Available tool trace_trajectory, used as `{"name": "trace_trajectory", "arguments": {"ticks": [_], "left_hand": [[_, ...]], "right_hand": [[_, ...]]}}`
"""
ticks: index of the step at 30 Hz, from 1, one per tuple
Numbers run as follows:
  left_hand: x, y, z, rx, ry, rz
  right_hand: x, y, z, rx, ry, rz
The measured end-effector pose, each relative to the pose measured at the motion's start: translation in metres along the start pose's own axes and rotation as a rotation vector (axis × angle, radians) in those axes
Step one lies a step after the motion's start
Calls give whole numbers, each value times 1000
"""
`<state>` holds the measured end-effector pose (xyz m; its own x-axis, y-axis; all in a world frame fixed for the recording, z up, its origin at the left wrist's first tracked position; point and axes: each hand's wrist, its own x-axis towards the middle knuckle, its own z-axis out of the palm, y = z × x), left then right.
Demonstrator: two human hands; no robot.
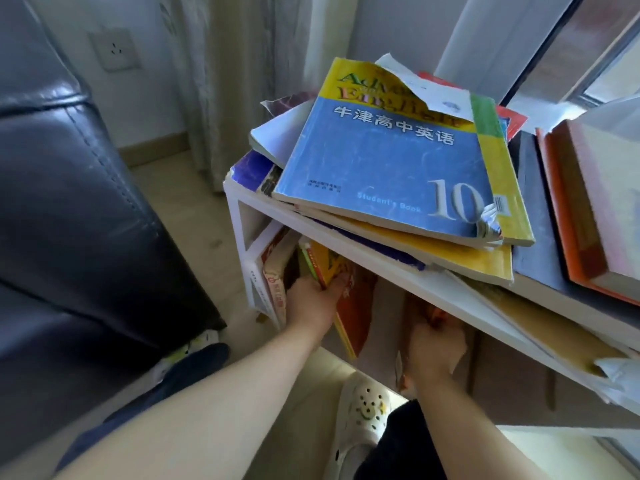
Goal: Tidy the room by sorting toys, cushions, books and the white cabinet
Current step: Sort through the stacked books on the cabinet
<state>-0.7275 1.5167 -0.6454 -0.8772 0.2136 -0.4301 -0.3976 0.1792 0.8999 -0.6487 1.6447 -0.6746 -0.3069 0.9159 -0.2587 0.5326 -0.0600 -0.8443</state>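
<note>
Looking down from head height at a low white cabinet (443,289) standing beside a dark leather sofa (69,202), with a pale curtain (235,64) and a wall socket (116,50) behind

The cabinet is an open-fronted shelf unit with a white frame and a grey top. At the left end of its top lies an untidy stack of worn paperbacks, fanned out and overhanging the front edge. Uppermost is a blue textbook (388,168) with a yellow band, white Chinese characters, a large "10" and the words "Student's Book"; its cover is torn at the top and curled at the lower right corner. Under it sits a yellow book (450,251) with frayed edges. Toward the right end of the top rests a thick orange-covered book (585,209).

Both bare arms reach into the compartment under the top. The left hand (313,303) has its fingers curled around the front edges of upright books (356,306) with orange and yellow covers, near the compartment's left end; more books lean against the left side wall. The right hand (434,348) is curled around a red-orange book (433,315) just below the cabinet's front edge; the view there is blurred.

A white clog (363,410) shows on the floor between the arms
</note>
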Motion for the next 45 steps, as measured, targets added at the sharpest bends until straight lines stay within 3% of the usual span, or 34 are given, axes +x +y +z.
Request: {"name": "trace_trajectory", "arguments": {"ticks": [6, 8, 12, 18, 23, 27, 32, 39, 45], "left_hand": [[21, -41, -7, 80, 135, -212], [26, -41, -6, 167, 81, -300], [28, -37, -8, 195, -29, -470], [29, -39, 5, 8, 81, -426], [12, -42, 23, -6, 196, -150], [20, -53, 11, -158, 192, -271], [25, -54, -6, -14, 44, -429], [21, -41, -25, 211, -190, -371], [18, -25, -39, 455, -247, -326]], "right_hand": [[-16, 9, 26, -68, -243, -108], [-17, 10, 36, -101, -338, -118], [-24, 15, 45, -118, -348, -87], [-20, 16, 40, -35, -326, -91], [-22, 12, 39, 63, -293, -90], [-25, 7, 45, 209, -275, -97], [-41, 7, 62, 237, -426, -150], [-47, 3, 68, -44, -654, -277], [-36, 20, 59, -13, -689, -35]]}}
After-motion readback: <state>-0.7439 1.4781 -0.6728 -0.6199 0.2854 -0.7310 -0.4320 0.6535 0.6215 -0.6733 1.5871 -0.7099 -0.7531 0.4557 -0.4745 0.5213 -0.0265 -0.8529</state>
